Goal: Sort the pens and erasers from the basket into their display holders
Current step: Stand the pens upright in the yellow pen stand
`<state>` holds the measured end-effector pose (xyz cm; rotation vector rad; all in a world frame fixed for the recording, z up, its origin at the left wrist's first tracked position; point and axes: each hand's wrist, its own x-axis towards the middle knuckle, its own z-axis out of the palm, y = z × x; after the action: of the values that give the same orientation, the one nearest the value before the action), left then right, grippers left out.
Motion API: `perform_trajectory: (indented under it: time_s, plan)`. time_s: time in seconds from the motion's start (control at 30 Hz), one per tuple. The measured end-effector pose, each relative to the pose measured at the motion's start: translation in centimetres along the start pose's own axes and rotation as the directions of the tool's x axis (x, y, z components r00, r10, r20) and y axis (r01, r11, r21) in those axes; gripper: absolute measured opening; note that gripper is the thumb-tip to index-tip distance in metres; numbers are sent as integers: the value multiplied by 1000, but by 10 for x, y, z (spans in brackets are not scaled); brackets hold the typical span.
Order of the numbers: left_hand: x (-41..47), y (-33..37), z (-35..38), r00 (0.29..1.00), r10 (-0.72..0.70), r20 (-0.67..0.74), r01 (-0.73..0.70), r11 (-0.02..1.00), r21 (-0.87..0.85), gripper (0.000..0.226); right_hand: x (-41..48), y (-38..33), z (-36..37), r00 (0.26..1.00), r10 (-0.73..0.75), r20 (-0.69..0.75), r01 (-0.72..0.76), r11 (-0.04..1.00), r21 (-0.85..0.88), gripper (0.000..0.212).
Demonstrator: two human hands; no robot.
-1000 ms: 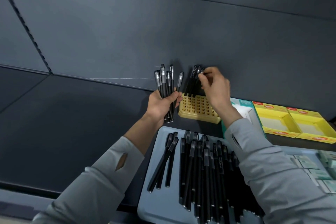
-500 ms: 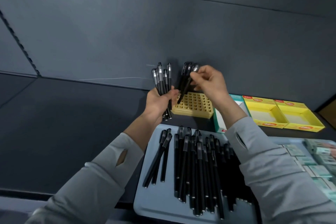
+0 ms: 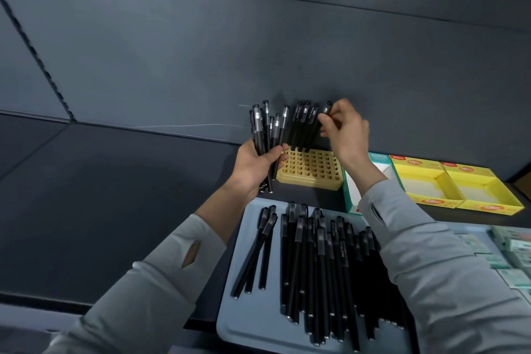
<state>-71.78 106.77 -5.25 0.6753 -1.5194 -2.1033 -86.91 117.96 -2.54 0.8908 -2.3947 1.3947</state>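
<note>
– Dark grey bench [image 3: 115, 195] under a dark back panel [image 3: 258, 52]. How far along?
– Early, I'd say. Yellow pen holder [image 3: 313, 172] sits at the bench's back edge, against the panel. Only a few standing pens [image 3: 304, 121] in its back row, nearly all other holes bare.
– Hands?
– Left hand [image 3: 253, 165] just beside the holder's left side, fingers and thumb wrapped round a bundle of pens [image 3: 258, 129], caps up. Right hand [image 3: 349, 129] above the holder's back row, thumb and fingertips pinching the top of one pen [image 3: 326, 109], which leans in line with the standing ones. Can't tell if its lower end is seated in a hole.
– Basket?
– Grey basket [image 3: 253, 322] at the bench's front edge, a heap of loose pens [image 3: 316, 261] lying flat in it, far more than stand in the holder. Erasers [image 3: 514, 247] in pale green wrappers at its right end, blurred, cut off by the picture edge.
– Eraser holders?
– Teal box [image 3: 352, 198] just beside the holder's right side, white inside, partly hidden by the right sleeve [image 3: 416, 238]; no erasers seen in it. Two yellow boxes [image 3: 422, 187] further right along the back edge, side by side, nothing shows inside.
– What's left?
– Judging by this: the bundle, the whole heap, then every eraser. Eraser part not started.
</note>
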Motion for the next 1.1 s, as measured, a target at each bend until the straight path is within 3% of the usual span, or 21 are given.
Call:
perform_trajectory:
  time_s: [0.27, 0.43, 0.5, 0.6, 0.7, 0.83, 0.9, 1.0, 1.1]
  plan:
    - [0, 3, 4, 1000, 9, 23, -7, 997, -81, 12, -4, 4, 8, 998, 27, 61, -27, 1000, 0, 19]
    - [1, 1, 9, 999, -6, 49, 11, 994, -108, 16, -13, -5, -3, 990, -51, -132, 49, 999, -18, 21]
    - [1, -2, 12, 998, -16, 63, 23, 994, -108, 14, -19, -14, -7, 996, -82, -26, 83, 996, 43, 26]
    - [-1, -6, 20, 996, -5, 91, 12, 997, -78, 17, -23, -19, -1, 970, -56, 237, 15, 985, 171, 28]
    - [-2, -7, 23, 995, 5, 97, -2, 1000, -27, 18, -20, -16, 1, 954, -4, 300, -56, 980, 189, 33]
    - [0, -8, 16, 998, -26, 54, 28, 999, -27, 19, -7, -11, -11, 973, 136, 185, -181, 949, 256, 19]
    - [1, -9, 11, 999, -53, 5, 53, 998, -23, 17, 0, -4, -19, 983, 170, 62, -179, 966, 185, 16]
    - [1, -12, 7, 998, -52, -43, 51, 998, -23, 17, 3, 6, -23, 989, 146, -38, -145, 989, 29, 15]
    - [0, -11, 7, 998, -38, -53, 36, 999, -38, 16, 0, 7, -16, 996, 86, -23, -86, 996, -26, 14]
